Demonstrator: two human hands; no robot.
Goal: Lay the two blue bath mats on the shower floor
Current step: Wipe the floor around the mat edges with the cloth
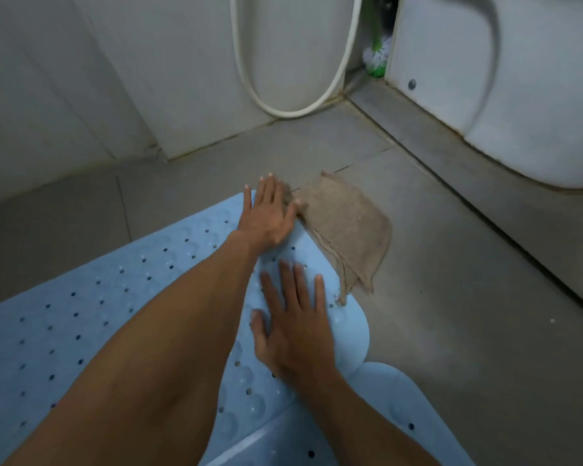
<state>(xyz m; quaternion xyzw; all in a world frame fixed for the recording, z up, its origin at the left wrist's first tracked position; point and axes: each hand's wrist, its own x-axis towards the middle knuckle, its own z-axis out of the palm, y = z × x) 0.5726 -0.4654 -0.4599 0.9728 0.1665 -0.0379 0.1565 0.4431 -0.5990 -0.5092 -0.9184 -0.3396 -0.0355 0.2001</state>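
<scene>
across the lower left, blue mat (81,314) lies on grey floor (451,280), long axis running lower left to centre. left hand (266,213) and right hand (293,327) press flat, fingers spread. second mat (401,408) overlapped at lower right. risk: mat edge rides over brown cloth (347,230), won't seal flat.

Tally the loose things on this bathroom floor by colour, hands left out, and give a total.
Blue: 2, the upper bath mat and the lower bath mat
Brown: 1, the cloth
Green and white: 1, the toilet brush
Total: 4
</scene>
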